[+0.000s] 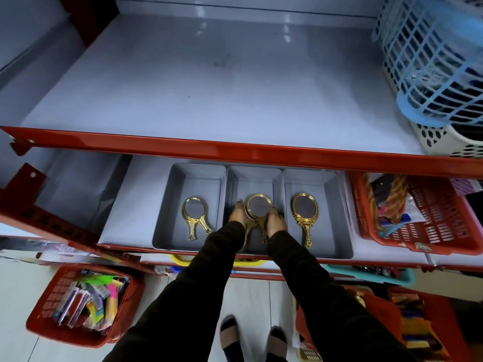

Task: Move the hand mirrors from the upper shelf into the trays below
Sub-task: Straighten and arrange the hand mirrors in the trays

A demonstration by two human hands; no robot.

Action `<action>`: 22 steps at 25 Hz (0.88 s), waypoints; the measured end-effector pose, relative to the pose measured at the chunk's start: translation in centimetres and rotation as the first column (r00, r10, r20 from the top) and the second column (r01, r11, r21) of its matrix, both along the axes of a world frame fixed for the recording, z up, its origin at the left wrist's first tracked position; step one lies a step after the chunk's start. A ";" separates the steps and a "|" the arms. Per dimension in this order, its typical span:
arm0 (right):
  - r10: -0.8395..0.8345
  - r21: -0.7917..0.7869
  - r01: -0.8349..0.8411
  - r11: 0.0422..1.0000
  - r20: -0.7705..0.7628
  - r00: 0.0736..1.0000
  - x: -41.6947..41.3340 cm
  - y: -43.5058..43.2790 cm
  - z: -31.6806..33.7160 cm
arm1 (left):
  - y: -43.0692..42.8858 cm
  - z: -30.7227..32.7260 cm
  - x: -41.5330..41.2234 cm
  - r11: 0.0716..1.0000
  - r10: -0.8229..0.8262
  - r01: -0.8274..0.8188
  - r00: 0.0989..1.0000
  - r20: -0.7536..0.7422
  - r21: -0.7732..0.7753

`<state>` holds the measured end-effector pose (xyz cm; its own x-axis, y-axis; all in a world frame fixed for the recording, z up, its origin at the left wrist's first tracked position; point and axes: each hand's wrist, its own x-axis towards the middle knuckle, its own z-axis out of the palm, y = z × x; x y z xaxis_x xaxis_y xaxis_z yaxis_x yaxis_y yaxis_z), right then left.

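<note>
Here both hands reach into the middle tray [254,176] of three grey trays that sit side by side on the lower shelf [130,205]. The left hand [238,214] and the right hand [276,220] flank a small stack of gold mirrors [258,206], round heads up and handles pointing toward the person. The left fingers [239,203] curl against the left rim of the top mirror's head; the right fingers [274,211] press the right rim. Both hands are closed on the stack, which lies low in the tray; whether it already rests on the tray floor cannot be told. Dark sleeves [222,246] cover both arms to the wrists.

The left tray [180,178] holds oval gold mirrors [194,218], at least two lying overlapped with their handles splayed apart. The right tray [332,184] holds one ornate oval mirror [305,211], lying flat with its handle toward the front edge.

The upper shelf [196,87], white with a red front lip, is bare across its middle. At its right end stands a blue basket [431,61] above a white one [444,139]. A red basket [431,231] of mixed goods sits right of the trays on the lower shelf, and another red basket [78,307] of colourful packets stands on the floor at left.
</note>
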<state>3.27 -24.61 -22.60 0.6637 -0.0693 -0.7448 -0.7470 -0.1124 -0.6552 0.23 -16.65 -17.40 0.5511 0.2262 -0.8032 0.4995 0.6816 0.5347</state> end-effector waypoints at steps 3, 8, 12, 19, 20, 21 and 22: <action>-0.023 0.048 0.023 0.999 -0.008 1.000 0.5 0.2 -2.4 | -0.4 0.1 0.2 0.999 -0.002 0.002 1.000 -0.002 -0.032; -0.015 0.096 0.019 0.995 -0.043 0.999 -0.2 0.2 -1.0 | -1.0 0.4 0.2 0.993 0.070 -0.075 0.996 -0.052 -0.092; 0.012 0.097 -0.007 0.995 -0.049 0.999 -0.8 0.1 -0.8 | -1.5 0.9 -0.4 0.987 0.046 -0.053 0.998 -0.044 -0.152; 0.018 0.104 -0.014 0.995 -0.047 0.999 -1.9 -0.7 -1.0 | -1.8 1.2 -1.2 0.975 0.119 -0.123 0.992 -0.029 -0.187; 0.023 0.097 -0.019 0.995 -0.038 0.999 -1.9 -0.7 -1.2 | -1.8 1.2 -1.3 0.979 0.113 -0.116 0.993 -0.026 -0.170; 0.030 0.093 -0.026 0.995 -0.037 0.999 -2.0 -0.8 -1.2 | -1.8 1.2 -1.3 0.983 0.107 -0.110 0.994 -0.031 -0.146; 0.031 0.079 -0.028 0.996 -0.029 0.999 -1.9 -0.9 -1.3 | -1.7 1.1 -1.3 0.987 0.096 -0.101 0.994 -0.044 -0.123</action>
